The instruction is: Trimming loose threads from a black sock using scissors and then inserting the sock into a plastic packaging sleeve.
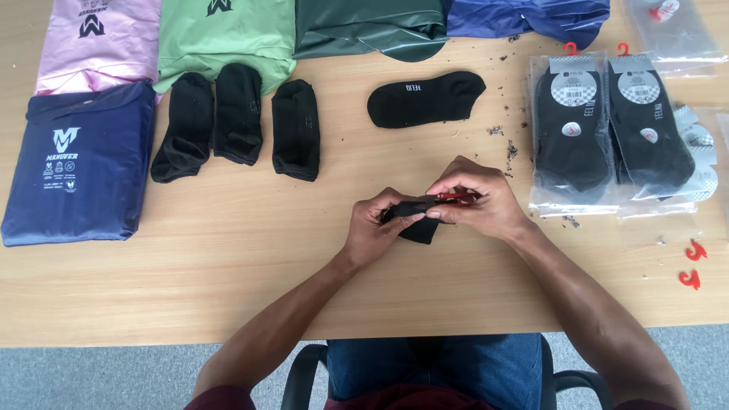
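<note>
Black sock (416, 220) pinched between both of my hands, low over the tabletop (228, 258) and just in front of me. I read the step in hand as working a small red plastic hook (456, 196) at the sock's upper edge; whether it is going on or coming off I cannot tell. The next move, as I judge it, calls for a steady pinch on the fabric and a fine twist on the hook.

My left hand (373, 226) has thumb and fingers closed on the sock's left end. My right hand (480, 199) has its fingers curled together over the right end, fingertips clamped on the hook and the fabric beneath it.

Just beyond the fingers, a single flat black sock (425, 99) lies alone. Farther left of the fingers, three folded black sock pairs (237, 120) sit side by side. Right of the fingers, packaged socks in clear bags (607, 125) overlap one another, and two loose red hooks (691, 264) lie nearer me, well apart from my right hand. Dark crumbs are scattered between the packs and the flat sock. Along the far edge and far left lie folded garments in bags (76, 163): navy, pink, green, dark green, blue.
</note>
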